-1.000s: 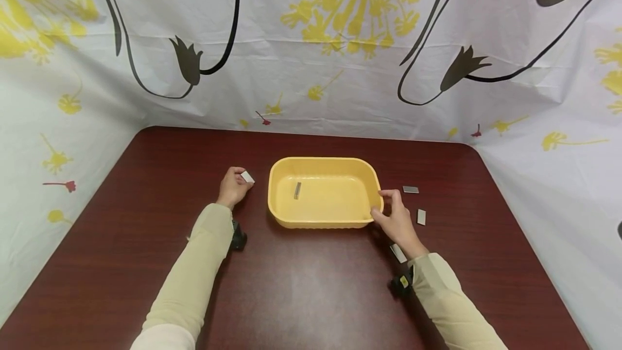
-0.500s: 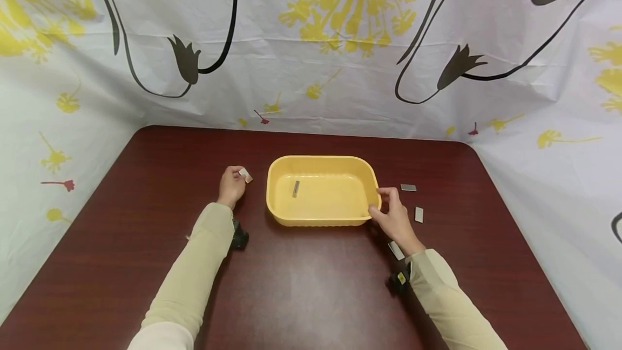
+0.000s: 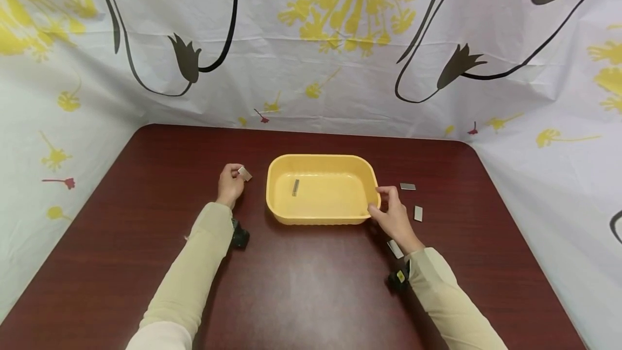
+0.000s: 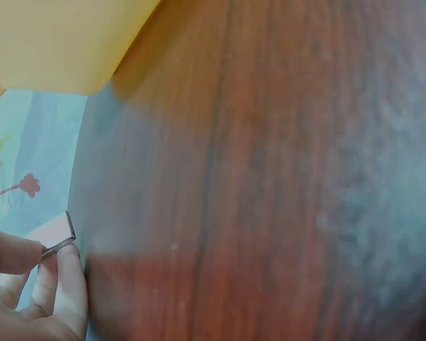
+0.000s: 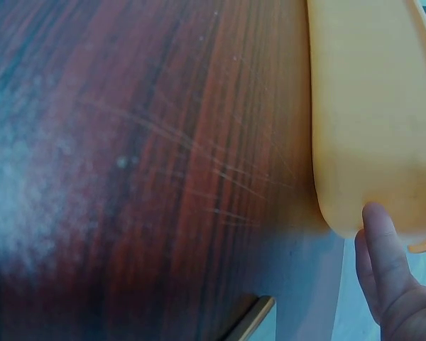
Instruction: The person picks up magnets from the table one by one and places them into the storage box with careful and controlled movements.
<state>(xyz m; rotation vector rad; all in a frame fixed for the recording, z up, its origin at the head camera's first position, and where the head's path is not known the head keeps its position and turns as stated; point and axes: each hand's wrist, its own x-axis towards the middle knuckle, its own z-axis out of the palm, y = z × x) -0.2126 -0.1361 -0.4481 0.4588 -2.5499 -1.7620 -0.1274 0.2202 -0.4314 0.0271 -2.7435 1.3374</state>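
Note:
My left hand (image 3: 230, 186) pinches a small flat rectangular tile (image 3: 245, 174) between thumb and fingers, left of a yellow plastic basin (image 3: 323, 220). In the left wrist view the tile (image 4: 55, 233) shows a pale face and a thin dark edge, tilted in the fingertips. My right hand (image 3: 394, 221) holds the basin's right front corner, thumb and index finger at the rim. A fingertip touches the outer wall of the basin (image 5: 369, 106) in the right wrist view. Inside the basin, toward its left end, lies a narrow grey piece (image 3: 295, 187).
Right of the basin a grey tile (image 3: 407, 186) and a paler tile (image 3: 418, 213) lie on the dark red table (image 3: 311, 296). Another tile (image 3: 396, 249) lies by my right wrist, partly hidden. A patterned white cloth (image 3: 340, 91) hangs behind the table.
The tile in my left hand has turned slightly, its pale face now showing more grey. My right hand keeps its place at the basin, which stays put.

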